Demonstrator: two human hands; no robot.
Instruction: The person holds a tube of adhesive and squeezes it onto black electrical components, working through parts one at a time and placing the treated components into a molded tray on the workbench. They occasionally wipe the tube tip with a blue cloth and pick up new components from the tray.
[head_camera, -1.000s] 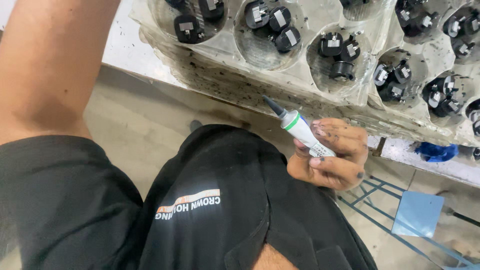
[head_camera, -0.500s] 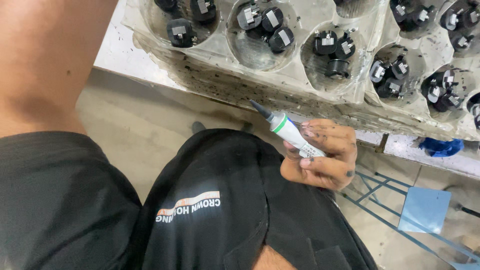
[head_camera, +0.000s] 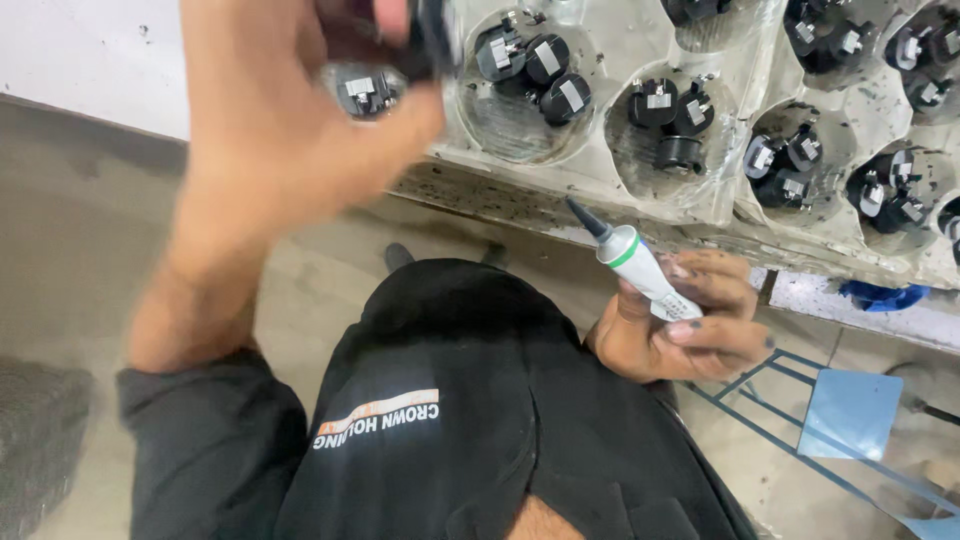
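1. Left hand (head_camera: 290, 130): raised to the top of the view and blurred. Its fingers are closed around a small black part (head_camera: 425, 35) at the upper edge; the part's exact form cannot be made out.

2. Right hand (head_camera: 690, 320): held low beside the lap, closed around a white tube (head_camera: 640, 268) marked by a green band and a dark pointed nozzle. The nozzle is aimed up and to the left, towards the tray edge, and touches nothing.

3. Tray (head_camera: 650, 30): a pale moulded tray of round pockets, stained dark along its front edge, resting on the table (head_camera: 850, 290). Each visible pocket holds a cluster of black round components (head_camera: 535, 68) with small metal tabs; about 3 are counted in most pockets.

4. Surroundings: dark clothing with a light printed strip fills the lower middle. A blue metal-framed stool (head_camera: 850, 415) stands on the floor at lower right, and a blue object (head_camera: 885, 295) lies under the table edge.

5. Handling note, as a judgement: the part is best brought down close to the nozzle and held steady before the tube is squeezed. Light pressure is advised so that only a small bead is laid, and the metal tabs are best kept clean.
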